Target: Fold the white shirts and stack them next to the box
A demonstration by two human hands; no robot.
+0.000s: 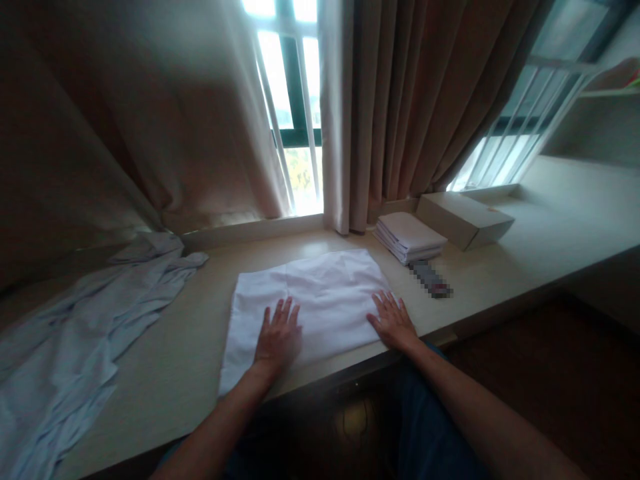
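Observation:
A white folded cloth [320, 293] lies flat on the pale wooden desk [170, 360], near its front edge. My left hand [277, 333] rests palm down on the cloth's lower middle, fingers stretched out. My right hand [393, 320] lies flat on the cloth's right edge, fingers spread. Neither hand holds anything.
A crumpled pale blue garment [75, 333] sprawls over the desk's left side. A stack of folded white cloths [407, 237] and a flat beige box [465, 217] sit at the back right, with a small blurred object [431, 279] in front of them. Curtains [400, 100] and a window [295, 100] stand behind.

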